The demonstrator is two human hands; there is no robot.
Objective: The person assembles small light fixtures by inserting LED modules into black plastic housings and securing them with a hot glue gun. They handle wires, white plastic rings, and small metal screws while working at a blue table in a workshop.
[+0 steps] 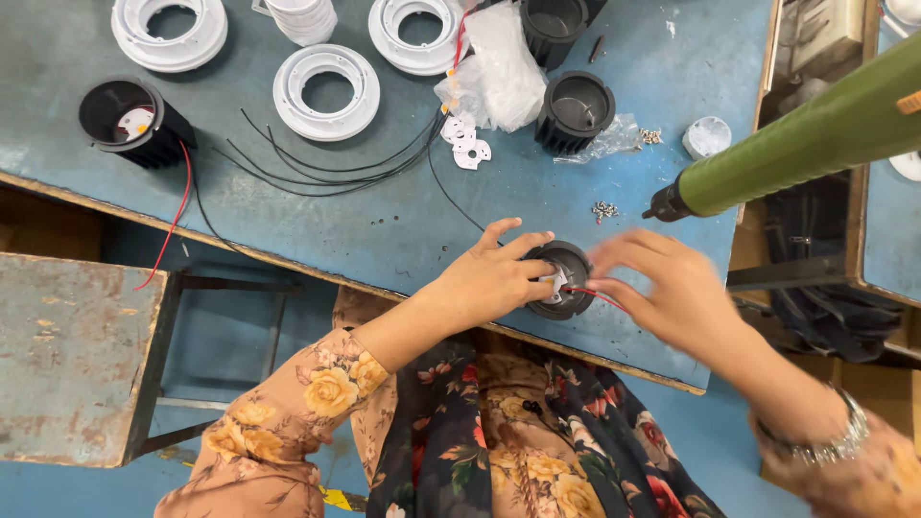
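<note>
A black round finned housing (574,261) sits near the front edge of the blue table (384,221), with a small white plate inside it. My left hand (494,278) grips its left side, fingers spread over the rim. Blurred from motion, my right hand (662,288) is at the housing's right side, its fingers by a red wire (600,296) that runs out of the housing. A green powered screwdriver (796,149) hangs above the table on the right, tip pointing left; neither hand touches it.
Other black housings (576,110) (129,120), white plastic rings (326,91) (171,27), black wires (326,168), a clear plastic bag (499,72), small white plates (467,144) and loose screws (604,209) lie on the table. A worn metal stool (72,345) stands at the lower left.
</note>
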